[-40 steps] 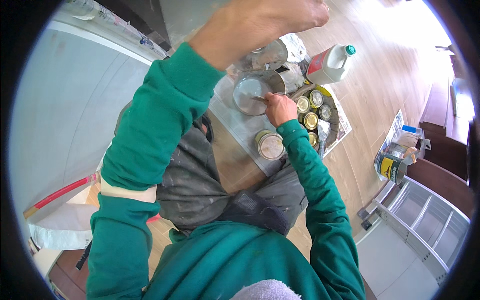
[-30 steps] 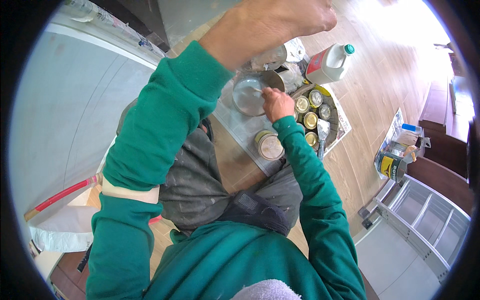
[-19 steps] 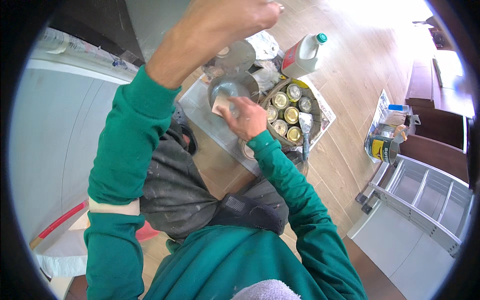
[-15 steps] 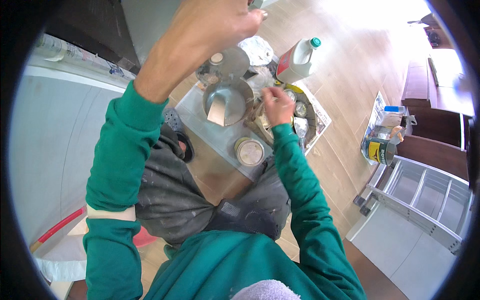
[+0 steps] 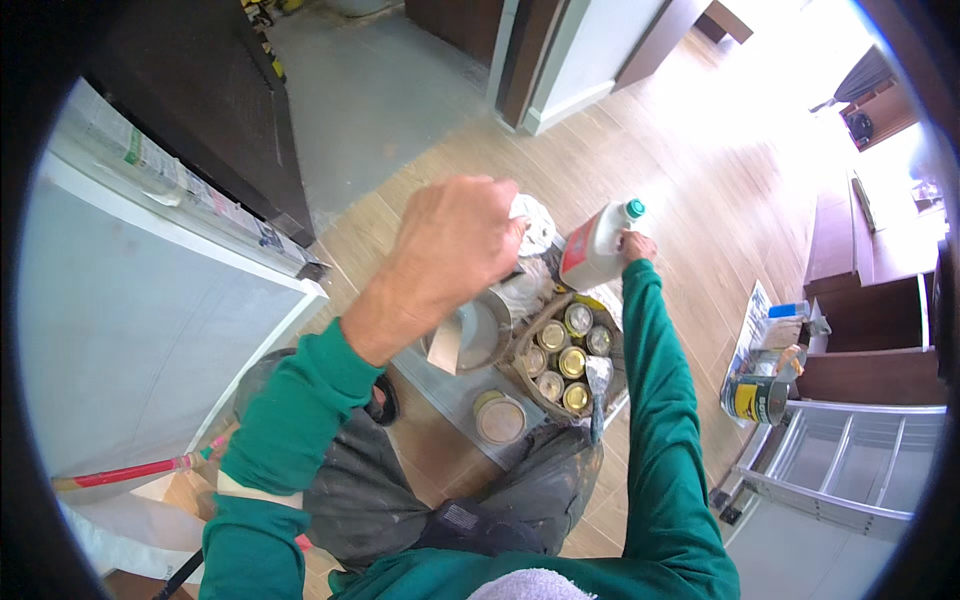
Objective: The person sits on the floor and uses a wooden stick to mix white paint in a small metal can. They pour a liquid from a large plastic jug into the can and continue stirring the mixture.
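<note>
Right hand point(image 5: 637, 247): grasping white jug point(image 5: 594, 252) at handle.
Left hand point(image 5: 455, 240): fingers curled; grip contents hidden, cannot tell.
Pot point(image 5: 507, 326): below left hand.

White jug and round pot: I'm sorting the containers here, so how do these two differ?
The white jug is tall and pale with a red label; the round pot is wide and greyish.
The jug is closed by a green cap; the pot is open, a pale flat piece leaning in it.
The right hand grips the jug's handle; the pot stands ungripped.
Both are containers.
</note>
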`<state>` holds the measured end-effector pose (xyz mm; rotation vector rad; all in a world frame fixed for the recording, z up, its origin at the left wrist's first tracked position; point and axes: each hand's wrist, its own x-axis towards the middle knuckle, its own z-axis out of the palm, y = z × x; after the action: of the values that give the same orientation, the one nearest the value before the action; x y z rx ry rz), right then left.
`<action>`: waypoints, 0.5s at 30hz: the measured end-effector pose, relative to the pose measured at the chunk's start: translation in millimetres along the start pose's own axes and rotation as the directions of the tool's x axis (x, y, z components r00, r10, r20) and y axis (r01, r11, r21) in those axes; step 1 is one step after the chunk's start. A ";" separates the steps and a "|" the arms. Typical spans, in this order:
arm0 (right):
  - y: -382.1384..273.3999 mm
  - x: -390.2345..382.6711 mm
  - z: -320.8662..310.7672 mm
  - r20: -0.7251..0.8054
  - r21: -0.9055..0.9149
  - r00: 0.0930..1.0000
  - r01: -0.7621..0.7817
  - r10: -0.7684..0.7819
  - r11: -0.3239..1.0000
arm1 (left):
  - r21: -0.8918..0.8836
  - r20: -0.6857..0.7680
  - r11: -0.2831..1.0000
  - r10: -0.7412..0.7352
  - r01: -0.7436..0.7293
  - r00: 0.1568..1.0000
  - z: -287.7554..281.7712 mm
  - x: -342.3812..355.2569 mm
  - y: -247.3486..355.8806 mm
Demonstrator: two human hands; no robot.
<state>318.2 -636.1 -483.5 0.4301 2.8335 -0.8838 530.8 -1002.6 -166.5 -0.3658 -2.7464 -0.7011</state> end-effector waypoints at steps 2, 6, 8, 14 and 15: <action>-21.9 -12.3 -24.3 -0.148 0.330 0.981 -0.070 0.125 0.941 | -0.014 0.036 1.000 0.000 0.001 0.999 3.2 3.5 0.0; -78.2 -81.6 -127.8 -0.188 0.290 0.949 0.299 -0.252 0.909 | -0.070 0.109 0.995 0.084 -0.077 0.990 13.6 8.5 4.0; -108.3 -124.5 -178.8 -0.086 0.162 0.920 0.391 -0.382 0.906 | -0.084 0.117 0.984 0.169 -0.160 0.979 21.5 9.9 12.6; -157.9 -226.3 -265.7 0.122 0.016 0.756 0.646 -0.643 0.763 | -0.069 -0.028 0.760 0.646 -0.646 0.763 41.4 3.6 57.3; -162.5 -235.7 -272.6 0.161 0.003 0.739 0.662 -0.654 0.749 | -0.124 0.024 0.770 0.633 -0.626 0.773 41.3 -1.0 63.1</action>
<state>477.6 -661.0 -122.7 -0.6862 2.8576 -0.8720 542.8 -928.6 -174.7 -1.2834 -2.3868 -0.6476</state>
